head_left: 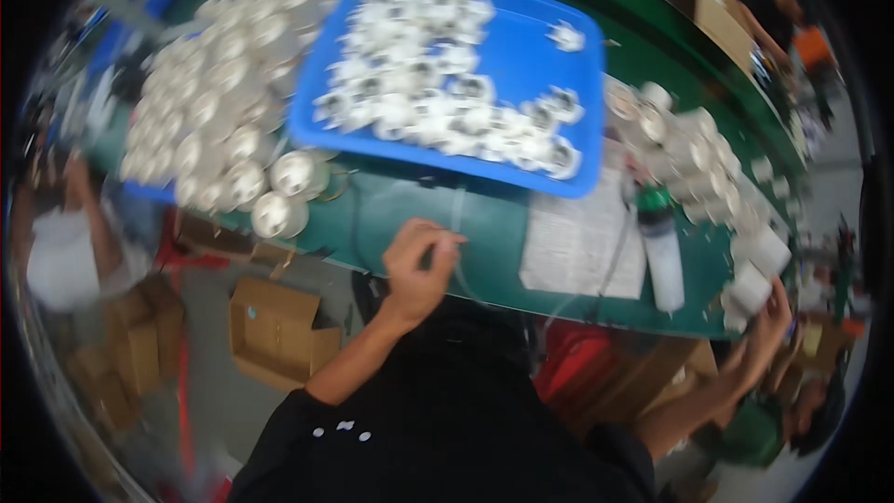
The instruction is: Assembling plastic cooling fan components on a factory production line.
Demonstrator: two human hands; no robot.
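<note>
My left hand [419,265] is held over the near edge of the green table, fingers curled and thumb drawn in. Whether anything small sits between those fingers is too blurred to see. Far to the right, my right hand [765,328] has its fingers against a white cup-shaped part [751,289] at the near end of a cluster of similar white parts [703,163]. A blue tray [535,42] lies ahead, filled mostly on its left and near sides with small white parts [410,65] that have dark centres.
Many round white housings [209,102] crowd the table's left side. A printed paper sheet [568,247] and a green-topped clear bottle [661,256] lie right of centre. An open cardboard box [275,331] stands on the floor at left. Other people are at both sides.
</note>
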